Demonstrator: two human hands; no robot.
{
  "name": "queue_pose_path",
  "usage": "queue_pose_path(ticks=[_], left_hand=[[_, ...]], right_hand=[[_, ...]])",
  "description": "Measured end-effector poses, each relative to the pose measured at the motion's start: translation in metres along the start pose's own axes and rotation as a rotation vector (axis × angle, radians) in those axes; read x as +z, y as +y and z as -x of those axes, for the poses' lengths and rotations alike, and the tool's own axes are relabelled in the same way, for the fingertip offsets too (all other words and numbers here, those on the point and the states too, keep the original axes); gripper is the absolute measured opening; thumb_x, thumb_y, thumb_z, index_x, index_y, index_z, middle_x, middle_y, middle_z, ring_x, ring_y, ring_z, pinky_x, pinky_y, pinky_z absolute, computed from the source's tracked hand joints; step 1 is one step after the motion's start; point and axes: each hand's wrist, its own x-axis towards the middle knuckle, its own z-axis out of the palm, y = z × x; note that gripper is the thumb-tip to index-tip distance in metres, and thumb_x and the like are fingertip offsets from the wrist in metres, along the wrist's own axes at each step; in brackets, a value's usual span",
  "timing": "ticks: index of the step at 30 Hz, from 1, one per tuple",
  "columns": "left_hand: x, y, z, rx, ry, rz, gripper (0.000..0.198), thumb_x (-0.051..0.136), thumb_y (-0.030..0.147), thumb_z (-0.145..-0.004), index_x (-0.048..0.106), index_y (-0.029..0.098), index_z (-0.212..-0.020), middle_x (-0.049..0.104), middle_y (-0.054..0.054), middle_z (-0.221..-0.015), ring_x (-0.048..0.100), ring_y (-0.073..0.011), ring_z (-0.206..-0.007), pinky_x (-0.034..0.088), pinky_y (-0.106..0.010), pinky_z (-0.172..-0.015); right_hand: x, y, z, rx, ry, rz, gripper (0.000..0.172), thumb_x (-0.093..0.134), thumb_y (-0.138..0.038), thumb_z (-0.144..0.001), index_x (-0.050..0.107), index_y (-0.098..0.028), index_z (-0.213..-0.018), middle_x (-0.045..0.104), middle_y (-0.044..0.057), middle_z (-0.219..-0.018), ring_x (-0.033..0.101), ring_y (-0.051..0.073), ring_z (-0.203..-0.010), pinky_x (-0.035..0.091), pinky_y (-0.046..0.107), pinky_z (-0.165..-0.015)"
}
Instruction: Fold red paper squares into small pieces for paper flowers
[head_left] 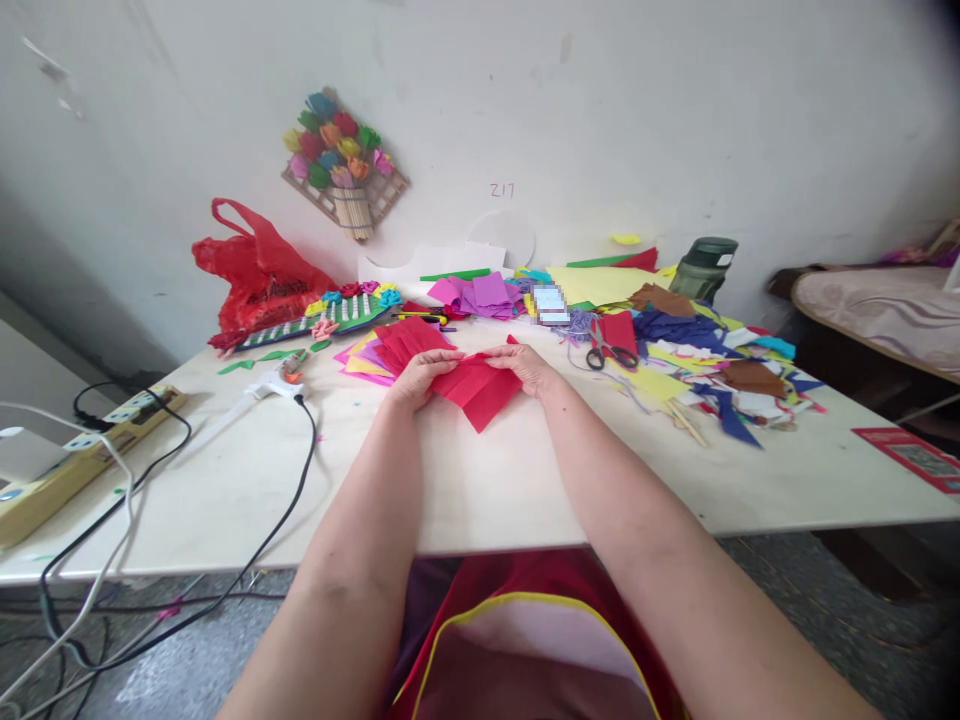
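A folded red paper sheet [480, 390] lies on the white table [480, 480] in the middle. My left hand [422, 374] pinches its left edge with fingers closed. My right hand [526, 366] grips its right upper edge the same way. Just behind the sheet sits a stack of red, pink and yellow paper squares [390, 350].
Scissors [609, 352] and a heap of coloured paper scraps [712, 370] lie to the right. A glue gun [271, 382] with black cord, a power strip [82, 450] and a red plastic bag [259, 270] are on the left. A paper-flower craft [341, 160] hangs on the wall.
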Motion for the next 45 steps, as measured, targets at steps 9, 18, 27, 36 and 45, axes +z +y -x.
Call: queue_pose_path(ticks=[9, 18, 27, 36, 45], left_hand=[[0.0025, 0.0018, 0.0018, 0.016, 0.012, 0.009, 0.027, 0.071, 0.016, -0.054, 0.066, 0.012, -0.08, 0.067, -0.006, -0.072, 0.061, -0.0149, -0.063, 0.047, -0.028, -0.066], [0.0043, 0.0027, -0.0003, 0.044, 0.044, -0.012, 0.02, 0.068, 0.017, -0.053, 0.066, 0.012, -0.072, 0.066, -0.005, -0.068, 0.059, -0.0134, -0.061, 0.045, -0.025, -0.062], [0.0053, 0.0019, 0.0018, 0.081, 0.038, -0.123, 0.028, 0.074, 0.026, -0.052, 0.063, 0.013, -0.074, 0.065, -0.004, -0.067, 0.059, -0.0138, -0.059, 0.045, -0.025, -0.059], [0.0058, 0.0004, -0.0009, 0.121, 0.027, -0.193, 0.05, 0.076, 0.031, -0.051, 0.062, 0.013, -0.096, 0.067, -0.005, -0.074, 0.061, -0.0144, -0.066, 0.047, -0.028, -0.068], [0.005, 0.0003, -0.001, 0.107, 0.022, -0.212, 0.051, 0.076, 0.034, -0.052, 0.063, 0.012, -0.097, 0.067, -0.005, -0.074, 0.061, -0.0146, -0.064, 0.046, -0.028, -0.066]], right_hand=[[-0.0011, -0.0012, 0.0022, -0.034, -0.013, 0.018, 0.021, 0.062, -0.01, -0.054, 0.07, -0.017, -0.073, 0.067, 0.001, -0.063, 0.059, 0.013, -0.059, 0.043, 0.026, -0.061], [-0.002, -0.0003, -0.0008, -0.151, -0.03, 0.111, 0.019, 0.058, -0.014, -0.051, 0.07, -0.016, -0.065, 0.066, 0.001, -0.059, 0.056, 0.014, -0.061, 0.04, 0.026, -0.061], [0.0012, 0.0014, -0.0017, -0.252, 0.007, 0.189, 0.017, 0.066, -0.03, -0.055, 0.067, -0.014, -0.061, 0.063, 0.001, -0.057, 0.056, 0.015, -0.062, 0.04, 0.027, -0.064], [0.005, 0.0002, 0.0006, -0.187, 0.071, 0.208, 0.029, 0.07, -0.022, -0.053, 0.067, -0.016, -0.081, 0.064, -0.001, -0.059, 0.057, 0.013, -0.06, 0.043, 0.027, -0.064], [-0.0025, 0.0011, -0.0058, -0.132, 0.099, 0.22, 0.047, 0.053, -0.057, -0.068, 0.068, -0.014, -0.079, 0.066, 0.006, -0.069, 0.06, 0.018, -0.068, 0.044, 0.03, -0.065]])
